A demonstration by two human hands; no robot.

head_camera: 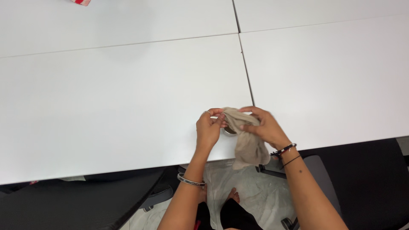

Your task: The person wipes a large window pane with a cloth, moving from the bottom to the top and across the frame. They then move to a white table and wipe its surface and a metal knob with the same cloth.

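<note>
My left hand (208, 130) and my right hand (262, 125) meet near the front edge of a white table (119, 106). Both pinch a beige cloth (249, 147), which drapes down over the table edge under my right hand. Between the two hands a small round metal object (228, 131) peeks out from under the cloth; most of it is hidden. A ring sits on a left finger, a silver bangle on the left wrist and dark bracelets on the right wrist.
Several white tables are pushed together, with seams (245, 64) running between them. A red and white item (81, 2) lies at the far top edge. Dark chairs (366, 183) stand on both sides below the table edge, over a pale floor.
</note>
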